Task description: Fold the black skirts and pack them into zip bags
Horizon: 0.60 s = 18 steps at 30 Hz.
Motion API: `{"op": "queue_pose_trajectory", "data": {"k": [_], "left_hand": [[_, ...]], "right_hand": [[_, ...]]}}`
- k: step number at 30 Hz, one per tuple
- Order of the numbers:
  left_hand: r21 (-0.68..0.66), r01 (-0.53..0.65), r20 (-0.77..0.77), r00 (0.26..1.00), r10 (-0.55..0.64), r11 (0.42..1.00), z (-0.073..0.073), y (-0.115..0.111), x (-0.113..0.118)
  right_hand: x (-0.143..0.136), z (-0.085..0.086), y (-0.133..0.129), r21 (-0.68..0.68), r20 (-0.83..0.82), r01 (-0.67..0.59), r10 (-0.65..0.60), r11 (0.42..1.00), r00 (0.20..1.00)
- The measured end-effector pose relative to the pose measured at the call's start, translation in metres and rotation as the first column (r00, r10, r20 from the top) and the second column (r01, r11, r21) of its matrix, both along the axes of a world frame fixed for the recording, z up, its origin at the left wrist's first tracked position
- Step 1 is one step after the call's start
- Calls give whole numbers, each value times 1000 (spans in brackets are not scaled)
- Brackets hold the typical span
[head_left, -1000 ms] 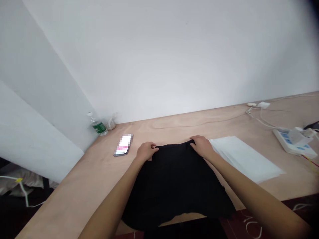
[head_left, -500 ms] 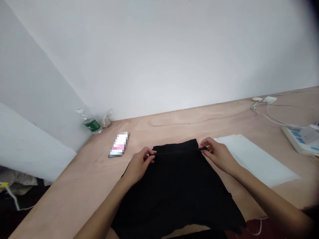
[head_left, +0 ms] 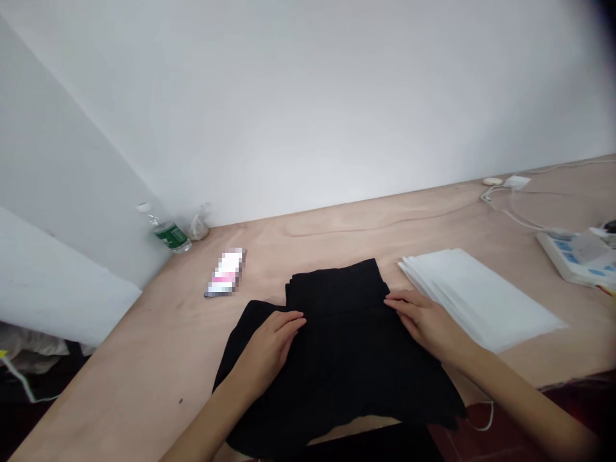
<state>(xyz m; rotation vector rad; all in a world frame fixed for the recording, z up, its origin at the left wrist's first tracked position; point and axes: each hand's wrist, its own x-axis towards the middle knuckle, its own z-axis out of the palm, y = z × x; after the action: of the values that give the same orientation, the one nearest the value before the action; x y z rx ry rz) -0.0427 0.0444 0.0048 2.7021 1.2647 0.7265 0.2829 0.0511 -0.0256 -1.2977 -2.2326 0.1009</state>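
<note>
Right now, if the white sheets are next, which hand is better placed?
Probably the right hand, close beside the white sheets; the left hand is farther away, over the black cloth.

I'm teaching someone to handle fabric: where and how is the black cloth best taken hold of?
The black cloth is probably best pinched at the two corners of its narrow far end, coming from its left and right sides, thumbs on top. That end looks flat, layered edges show at its left corner, and both corners lie beyond the fingertips of the left hand and right hand.
</note>
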Motion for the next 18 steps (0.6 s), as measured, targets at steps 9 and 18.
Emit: {"op": "queue_pose_trajectory", "data": {"k": [9,18], "left_hand": [[-20,-72,-184,981,67,997,16,-14,4],[-210,-31,-204,979,-13,977,31,-92,-57]], "right_hand": [[-2,9,-6,40,67,2,-5,999,998],[26,33,-98,-281,58,-196,220,940,974]]}}
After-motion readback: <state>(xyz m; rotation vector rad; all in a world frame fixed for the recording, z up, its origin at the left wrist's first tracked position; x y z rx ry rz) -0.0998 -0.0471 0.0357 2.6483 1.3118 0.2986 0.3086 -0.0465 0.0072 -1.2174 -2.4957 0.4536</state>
